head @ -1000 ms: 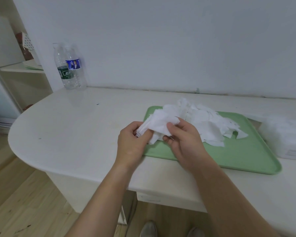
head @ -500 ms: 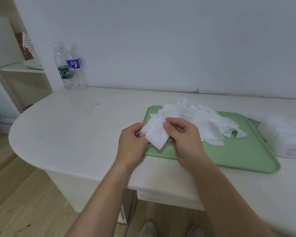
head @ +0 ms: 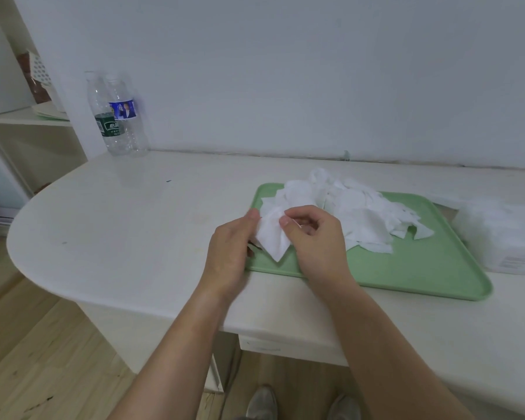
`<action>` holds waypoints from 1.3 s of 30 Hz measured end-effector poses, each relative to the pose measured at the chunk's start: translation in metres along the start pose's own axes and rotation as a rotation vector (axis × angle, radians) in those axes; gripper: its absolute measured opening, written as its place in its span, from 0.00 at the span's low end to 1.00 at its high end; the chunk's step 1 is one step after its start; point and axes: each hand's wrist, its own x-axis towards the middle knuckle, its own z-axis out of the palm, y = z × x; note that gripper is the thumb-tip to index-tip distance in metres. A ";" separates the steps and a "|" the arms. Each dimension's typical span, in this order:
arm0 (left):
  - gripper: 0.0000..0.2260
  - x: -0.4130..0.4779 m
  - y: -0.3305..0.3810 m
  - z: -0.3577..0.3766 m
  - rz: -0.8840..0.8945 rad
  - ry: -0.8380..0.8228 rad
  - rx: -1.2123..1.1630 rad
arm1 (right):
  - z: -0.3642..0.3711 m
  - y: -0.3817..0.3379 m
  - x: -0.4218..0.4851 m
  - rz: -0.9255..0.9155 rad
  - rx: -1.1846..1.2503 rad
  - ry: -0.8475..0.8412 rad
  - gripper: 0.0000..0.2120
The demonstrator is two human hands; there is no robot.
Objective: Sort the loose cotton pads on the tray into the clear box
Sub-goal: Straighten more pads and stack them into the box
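A heap of loose white cotton pads (head: 355, 213) lies on the green tray (head: 431, 268). Over the tray's near left corner both hands hold a small stack of pads (head: 271, 237). My left hand (head: 229, 253) grips the stack from the left, and my right hand (head: 312, 241) pinches its top edge between thumb and curled fingers. The clear box (head: 503, 237), full of white pads, stands to the right of the tray and is partly cut off by the frame's edge.
Two plastic water bottles (head: 118, 116) stand at the back left of the white table (head: 118, 225), against the wall. A shelf unit (head: 27, 116) stands beyond the table's rounded left end. Wooden floor and my shoes show below the table's front edge.
Both hands have drawn the held stack slightly toward the tray's near left corner. My right hand shifted its pinch up to the stack's top edge.
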 end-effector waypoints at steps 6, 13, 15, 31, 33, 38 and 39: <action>0.04 -0.002 0.000 0.000 0.097 0.004 0.160 | -0.002 -0.004 -0.002 0.055 0.056 0.021 0.08; 0.04 -0.005 0.006 0.005 0.141 0.000 0.157 | -0.009 -0.009 0.003 0.125 0.118 -0.250 0.23; 0.03 -0.005 0.008 0.008 0.143 0.003 0.185 | -0.011 -0.014 0.005 0.120 0.073 -0.263 0.21; 0.05 -0.012 0.060 0.179 0.134 -0.272 0.246 | -0.240 -0.138 0.047 -0.046 -0.371 -0.067 0.07; 0.04 -0.011 0.058 0.203 0.141 -0.300 0.332 | -0.275 -0.143 0.054 -0.034 -0.445 -0.012 0.07; 0.05 -0.008 0.051 0.263 0.243 -0.360 0.515 | -0.358 -0.137 0.063 0.067 -0.550 0.050 0.09; 0.05 -0.007 0.050 0.273 0.253 -0.379 0.543 | -0.369 -0.134 0.064 0.085 -0.574 0.046 0.08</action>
